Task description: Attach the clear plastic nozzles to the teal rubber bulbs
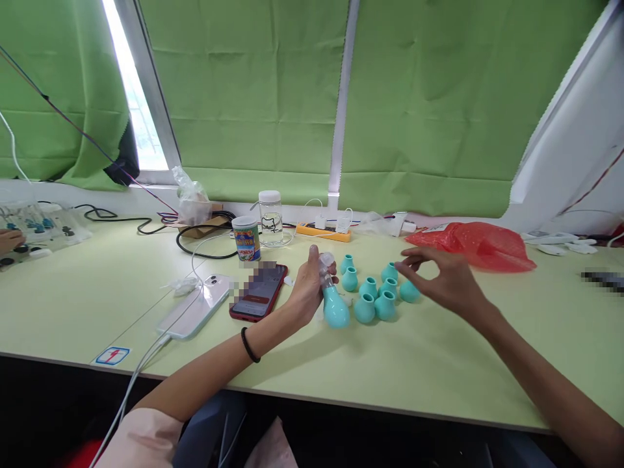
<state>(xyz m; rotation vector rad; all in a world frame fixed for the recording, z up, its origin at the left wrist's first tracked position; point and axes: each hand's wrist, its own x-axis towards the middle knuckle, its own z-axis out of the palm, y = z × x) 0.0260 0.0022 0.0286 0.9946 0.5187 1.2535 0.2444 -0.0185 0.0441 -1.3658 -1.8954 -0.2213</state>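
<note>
My left hand [308,286] is closed around the clear plastic neck of a turquoise squeeze bulb [336,311], whose round end hangs downward just over the table. My right hand [441,276] is at the right of a group of turquoise bulbs, thumb and fingertips drawn together in a pinch. Whether something small is between those fingertips I cannot make out. Several bulbs stand with their open mouths up, such as one at the front [364,309]. Another bulb [408,292] lies beside them, partly below my right hand. Small clear pieces lie behind the held bulb, mostly hidden.
Left of my left hand lie a red-edged phone [258,296] and a pale phone [197,305] with a white cable. Behind are a printed cup [247,240], a lidded jar [271,221], a power strip [324,232] and a red plastic bag [472,244]. Another person's hand [10,240] shows far left.
</note>
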